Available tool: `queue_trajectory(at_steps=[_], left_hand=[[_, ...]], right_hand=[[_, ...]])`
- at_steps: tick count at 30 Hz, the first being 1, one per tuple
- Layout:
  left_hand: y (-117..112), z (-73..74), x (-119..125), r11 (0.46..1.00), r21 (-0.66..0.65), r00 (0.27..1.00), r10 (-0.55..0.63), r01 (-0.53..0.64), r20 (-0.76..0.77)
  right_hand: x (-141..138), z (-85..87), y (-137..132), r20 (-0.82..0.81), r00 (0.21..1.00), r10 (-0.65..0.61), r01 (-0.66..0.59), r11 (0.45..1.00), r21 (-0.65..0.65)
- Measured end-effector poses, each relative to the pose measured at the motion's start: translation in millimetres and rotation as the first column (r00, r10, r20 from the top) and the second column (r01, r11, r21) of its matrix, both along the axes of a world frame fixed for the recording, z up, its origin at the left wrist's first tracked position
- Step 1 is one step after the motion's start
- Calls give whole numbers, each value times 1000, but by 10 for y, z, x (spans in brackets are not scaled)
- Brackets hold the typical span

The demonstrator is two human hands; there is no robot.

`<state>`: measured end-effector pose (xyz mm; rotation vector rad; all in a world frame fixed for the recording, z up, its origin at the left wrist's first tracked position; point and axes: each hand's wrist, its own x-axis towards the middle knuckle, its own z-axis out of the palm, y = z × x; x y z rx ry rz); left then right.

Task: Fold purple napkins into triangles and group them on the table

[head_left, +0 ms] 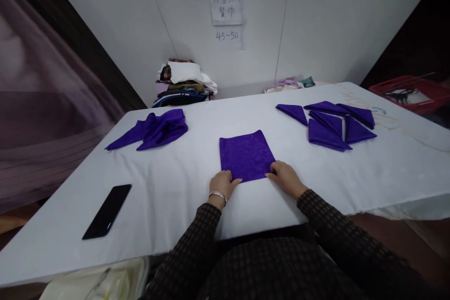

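A purple patterned napkin (246, 154), folded to a square, lies flat in front of me on the white-covered table. At its near left corner, my left hand (224, 183) pinches the edge between thumb and fingers; a silver bracelet circles that wrist. My right hand (284, 177) grips the near right corner the same way. The fingertips are partly hidden by the cloth and the hands. To the right lie several purple napkins folded into triangles (325, 133). On the left is a loose, crumpled heap of purple cloth (163, 127).
A black phone (107, 212) lies on the white tablecloth (168, 215) at the left. Stacked clothes (184, 82) stand behind the far edge, with more cloth (286, 85) to their right. A red basket (418, 93) sits beyond the right edge. Handwritten sheets (228, 11) hang on the wall.
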<state>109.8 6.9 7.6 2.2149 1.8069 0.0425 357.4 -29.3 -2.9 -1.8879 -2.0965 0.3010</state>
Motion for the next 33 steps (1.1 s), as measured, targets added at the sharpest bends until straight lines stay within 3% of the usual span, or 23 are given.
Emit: queue_trajectory(at_steps=[9, 24, 29, 33], left_hand=[[-34, 16, -216, 1000, 25, 999, 12, -13, 38], [-60, 19, -460, 999, -26, 993, 50, -47, 108], [-118, 108, -305, 996, 78, 997, 38, -42, 61], [-158, 194, 70, 979, 199, 998, -44, 35, 37]], right_hand=[[265, -53, -27, -62, 998, -3, 2, 1000, -9], [373, -64, -55, -194, 981, 1, -6, 1000, -26], [370, -50, -61, -216, 976, 1, -7, 1000, -25], [377, -51, -61, -222, 975, -7, 0, 999, -33]])
